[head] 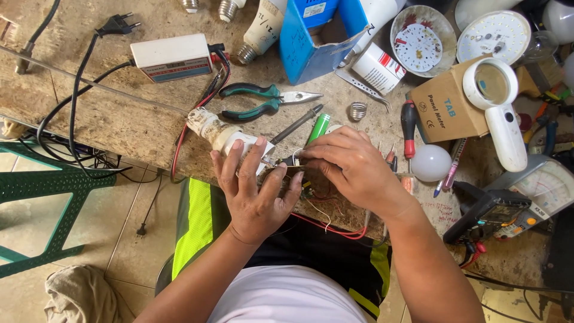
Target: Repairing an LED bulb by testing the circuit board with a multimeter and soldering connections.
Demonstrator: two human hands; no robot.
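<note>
Head view: left hand [254, 191] grips white bulb base [230, 139]; right hand [347, 164] pinches small circuit board [311, 186] (partly hidden); green-handled pliers [263, 100] at 12 o'clock.

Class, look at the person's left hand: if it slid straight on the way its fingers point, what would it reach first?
The left hand points up the bench. Probably first the white bulb base its fingertips already touch, then the green-handled pliers beyond; depth is uncertain.

Pliers [263, 100] on bench [119, 119] behind hands, tester box [171, 57] left of them, magnifier [499, 107] far right.
</note>
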